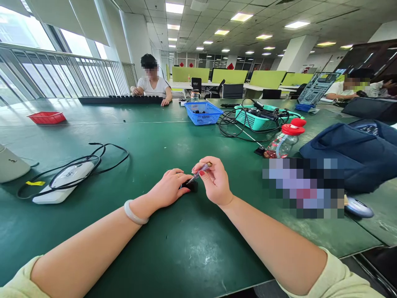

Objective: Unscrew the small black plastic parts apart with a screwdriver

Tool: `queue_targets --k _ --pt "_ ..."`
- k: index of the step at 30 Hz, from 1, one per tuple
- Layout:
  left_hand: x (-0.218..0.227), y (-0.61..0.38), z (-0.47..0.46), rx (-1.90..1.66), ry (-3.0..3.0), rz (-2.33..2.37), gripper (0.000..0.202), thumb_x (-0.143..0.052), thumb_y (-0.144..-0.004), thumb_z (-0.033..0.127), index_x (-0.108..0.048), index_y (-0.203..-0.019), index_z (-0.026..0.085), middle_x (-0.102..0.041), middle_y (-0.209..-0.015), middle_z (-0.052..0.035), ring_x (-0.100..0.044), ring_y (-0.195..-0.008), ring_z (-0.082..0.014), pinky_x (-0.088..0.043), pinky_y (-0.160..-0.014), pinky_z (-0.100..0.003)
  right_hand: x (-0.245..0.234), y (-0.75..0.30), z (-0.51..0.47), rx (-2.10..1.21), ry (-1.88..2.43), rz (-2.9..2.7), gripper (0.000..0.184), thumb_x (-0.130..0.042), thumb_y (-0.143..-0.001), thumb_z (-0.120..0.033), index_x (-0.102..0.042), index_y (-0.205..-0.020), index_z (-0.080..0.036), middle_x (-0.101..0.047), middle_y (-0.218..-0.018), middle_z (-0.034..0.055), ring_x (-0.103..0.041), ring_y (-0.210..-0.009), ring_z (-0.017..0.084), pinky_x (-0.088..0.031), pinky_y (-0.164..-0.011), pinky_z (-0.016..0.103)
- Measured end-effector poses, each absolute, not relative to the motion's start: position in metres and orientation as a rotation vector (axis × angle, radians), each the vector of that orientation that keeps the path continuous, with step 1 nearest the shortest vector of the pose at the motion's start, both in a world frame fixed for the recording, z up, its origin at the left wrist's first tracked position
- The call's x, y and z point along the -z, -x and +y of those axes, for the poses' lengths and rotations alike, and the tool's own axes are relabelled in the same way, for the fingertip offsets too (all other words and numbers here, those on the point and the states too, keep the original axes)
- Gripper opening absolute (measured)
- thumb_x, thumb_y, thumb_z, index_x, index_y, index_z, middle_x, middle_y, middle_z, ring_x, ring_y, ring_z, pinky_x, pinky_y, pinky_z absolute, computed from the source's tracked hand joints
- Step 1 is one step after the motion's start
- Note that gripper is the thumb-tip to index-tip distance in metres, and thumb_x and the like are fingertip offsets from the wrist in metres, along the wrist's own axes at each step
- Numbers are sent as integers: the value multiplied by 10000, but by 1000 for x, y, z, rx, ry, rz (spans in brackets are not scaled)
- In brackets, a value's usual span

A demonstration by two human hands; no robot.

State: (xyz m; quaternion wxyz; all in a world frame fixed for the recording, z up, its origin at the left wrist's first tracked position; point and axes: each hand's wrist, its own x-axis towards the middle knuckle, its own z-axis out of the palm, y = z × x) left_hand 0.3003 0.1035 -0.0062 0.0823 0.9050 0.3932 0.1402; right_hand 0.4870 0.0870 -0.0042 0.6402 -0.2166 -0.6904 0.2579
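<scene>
My right hand (214,180) is closed in a pinch around a slim screwdriver (201,171) with a clear, purplish handle and a brass-coloured end. It is tilted, with its tip pointing down and left toward a small black part (192,186) on the green table. My left hand (169,188), with a pale bangle at the wrist, holds that part from the left between thumb and fingers. The fingers cover much of the part, so its kind cannot be made out. Where the tip meets it is too small to tell.
To the left lie a white power strip (63,182) with black cable and a red tray (47,118). Beyond are a blue basket (203,118), a teal basket (257,123) of cables, and a co-worker (151,82). A red-lidded bottle (283,140) and navy bag (347,157) stand right.
</scene>
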Motion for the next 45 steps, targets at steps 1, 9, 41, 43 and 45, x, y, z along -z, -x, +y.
queue_targets --k 1,9,41,43,45 --pt "7 -300 104 -421 -2702 1174 397 -567 -906 340 -538 -1299 288 -634 -1213 -81 -492 -1254 -288 -405 -1093 -544 4 -487 87 -588 494 -1568 202 -502 -960 -228 -486 -1155 -278 -636 -909 20 -653 -836 160 -564 -798 377" --pt "5 -301 104 -396 -2669 1177 384 -562 -909 340 -550 -1288 277 -642 -1201 -83 -485 -1252 -290 -394 -1098 -547 4 -487 88 -588 497 -1559 184 -510 -960 -264 -479 -1141 -270 -634 -904 17 -651 -821 155 -570 -795 375" --pt "6 -302 107 -391 -2615 1226 443 -529 -885 322 -534 -1325 268 -631 -1269 -47 -446 -1294 -252 -355 -1145 -477 1 -461 61 126 74 -2586 362 -473 -860 -39 -698 -1000 -285 -665 -819 -4 -555 -717 157 -451 -706 326" --pt "7 -302 107 -408 -2660 1166 478 -556 -864 287 -515 -1340 275 -619 -1290 -36 -455 -1279 -247 -353 -1146 -467 -2 -464 63 57 90 -2485 372 -438 -879 -39 -680 -1035 -275 -677 -867 9 -589 -774 159 -486 -746 322" --pt "8 -301 107 -425 -2688 1110 414 -547 -873 277 -556 -1287 260 -635 -1258 -39 -490 -1233 -247 -370 -1131 -469 -4 -470 67 -65 170 -2312 369 -428 -890 -52 -637 -1091 -281 -676 -885 13 -618 -837 163 -518 -796 324"
